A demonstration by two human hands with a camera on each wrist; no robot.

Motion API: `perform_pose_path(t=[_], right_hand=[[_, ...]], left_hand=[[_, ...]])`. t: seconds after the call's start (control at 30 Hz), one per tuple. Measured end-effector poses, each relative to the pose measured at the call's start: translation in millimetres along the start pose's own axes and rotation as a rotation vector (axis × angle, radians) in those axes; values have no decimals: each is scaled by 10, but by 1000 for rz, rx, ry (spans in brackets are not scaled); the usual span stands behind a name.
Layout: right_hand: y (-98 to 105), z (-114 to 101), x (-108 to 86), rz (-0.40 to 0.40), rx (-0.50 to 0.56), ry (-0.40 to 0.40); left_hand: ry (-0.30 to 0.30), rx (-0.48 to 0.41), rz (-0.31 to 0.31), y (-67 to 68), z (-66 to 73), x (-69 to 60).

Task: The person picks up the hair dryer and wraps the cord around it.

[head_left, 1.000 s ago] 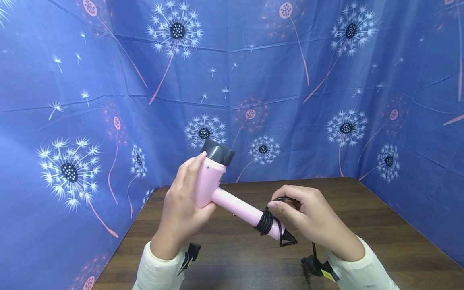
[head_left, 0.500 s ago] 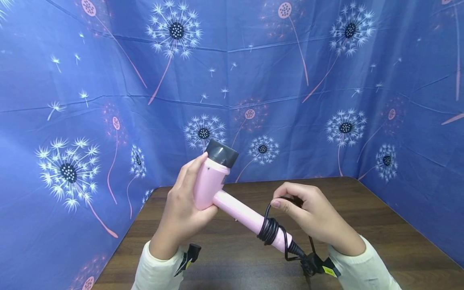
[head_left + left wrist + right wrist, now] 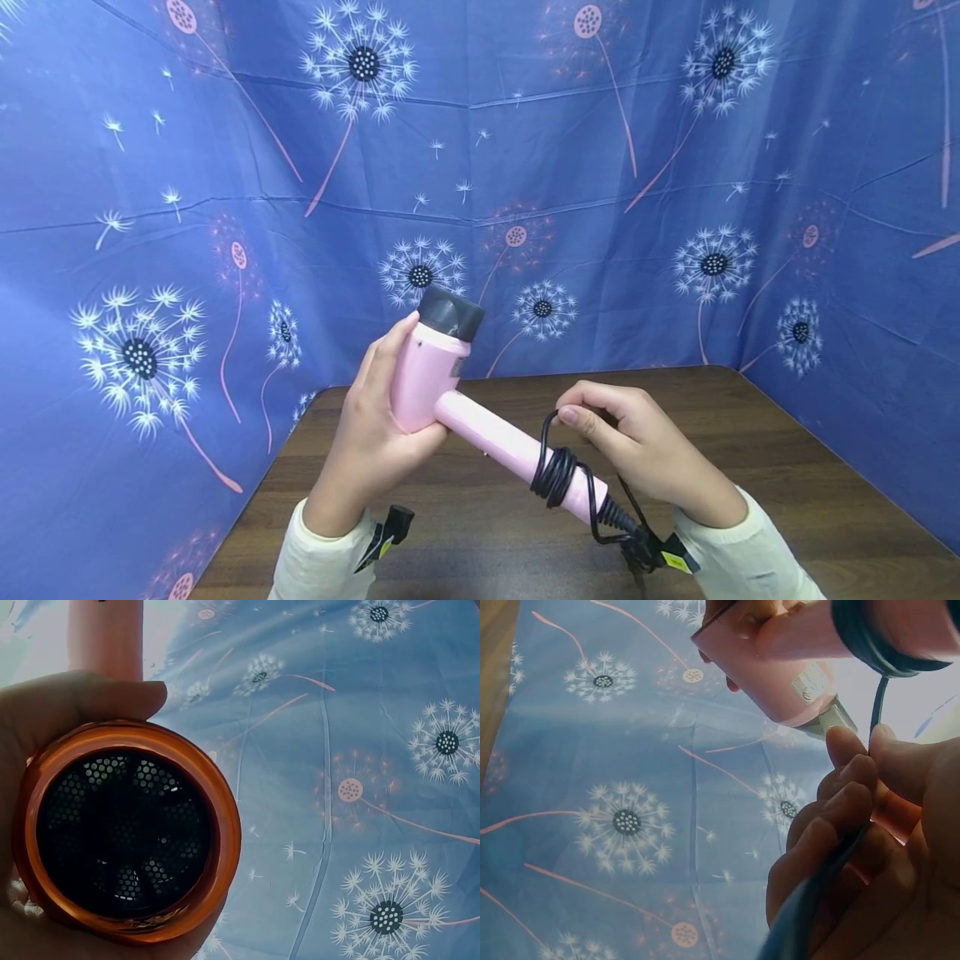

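A pink hair dryer (image 3: 423, 379) with a black nozzle (image 3: 451, 313) is held above the table, its handle slanting down to the right. My left hand (image 3: 375, 425) grips its barrel, thumb near the handle's base. The left wrist view shows the round rear grille (image 3: 124, 832) facing that camera. Several turns of black cord (image 3: 553, 477) are wound round the lower handle. Between thumb and forefinger my right hand (image 3: 637, 442) pinches a length of this cord, which runs up from the coil. In the right wrist view the cord (image 3: 810, 900) passes through the curled fingers.
A dark wooden table (image 3: 480, 533) lies beneath both hands. Blue cloth (image 3: 600, 208) with dandelion prints hangs behind it and along both sides. Small black cameras (image 3: 396, 525) are strapped at the wrists.
The hair dryer has turned slightly, and its handle end sits lower and further right than a second ago. The right hand keeps its pinch; the cord between it and the coil now shows longer.
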State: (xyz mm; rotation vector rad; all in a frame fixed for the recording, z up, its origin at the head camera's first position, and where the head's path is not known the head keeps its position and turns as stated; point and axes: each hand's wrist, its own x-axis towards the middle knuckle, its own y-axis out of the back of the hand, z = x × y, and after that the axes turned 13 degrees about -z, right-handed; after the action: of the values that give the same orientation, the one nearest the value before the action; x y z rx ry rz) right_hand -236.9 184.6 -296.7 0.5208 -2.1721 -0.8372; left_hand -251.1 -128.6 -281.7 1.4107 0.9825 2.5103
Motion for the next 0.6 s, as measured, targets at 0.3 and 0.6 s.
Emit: perform_pose_path(t=[0.3, 0.6], right_hand=[[-76, 21, 63, -12, 18, 73], [-177, 36, 72, -13, -61, 152]], left_hand=[[43, -15, 82, -15, 8, -6], [114, -35, 126, -22, 13, 1]])
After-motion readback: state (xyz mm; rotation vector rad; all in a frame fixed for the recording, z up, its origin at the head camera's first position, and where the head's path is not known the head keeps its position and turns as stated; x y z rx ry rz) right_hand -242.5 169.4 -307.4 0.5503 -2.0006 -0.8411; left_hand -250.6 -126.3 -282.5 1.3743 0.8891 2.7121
